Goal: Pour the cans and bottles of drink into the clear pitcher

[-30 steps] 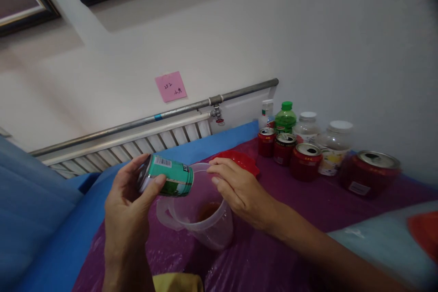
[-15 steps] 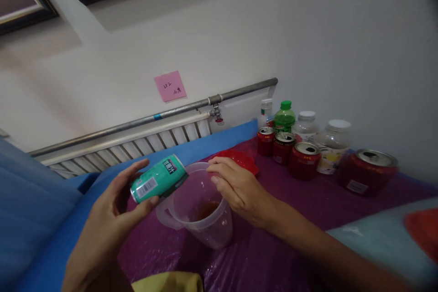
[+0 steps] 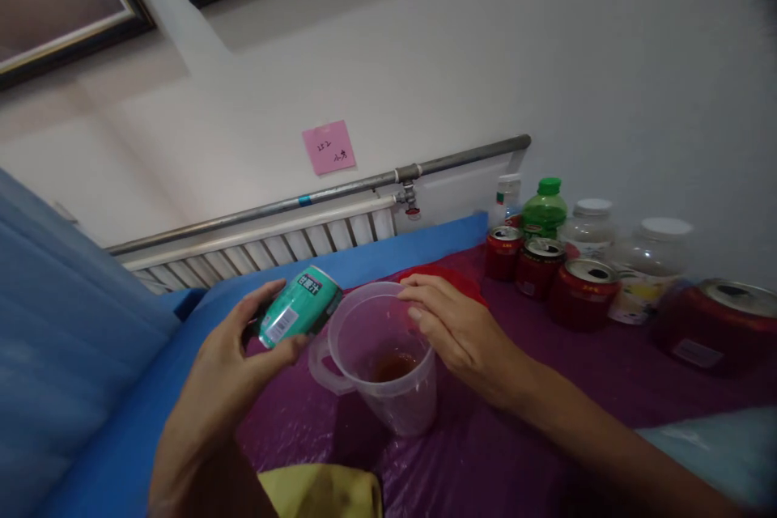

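My left hand point(image 3: 227, 372) is wrapped around a teal drink can point(image 3: 300, 309), tilted with its top toward the right. The can is at the upper left rim of a clear plastic pitcher point(image 3: 397, 405), whose handle points left. Some brown liquid point(image 3: 393, 366) lies at the bottom of the pitcher. My right hand point(image 3: 458, 332) holds the pitcher's right rim with bent fingers; its thumb is mostly hidden. Behind the pitcher, a red dish point(image 3: 452, 279) is partly covered by my right hand.
Several opened red cans point(image 3: 586, 295) stand at the right, before a green-capped bottle point(image 3: 545, 210) and white-lidded jars point(image 3: 652, 259). A yellow cloth point(image 3: 328, 490) lies at the front of the purple cover point(image 3: 291, 429). A radiator point(image 3: 291, 247) runs along the wall.
The view has shifted, so things appear farther right. The teal can is tipped up a little more and overlaps the pitcher's rim less. My right hand stays at the rim.
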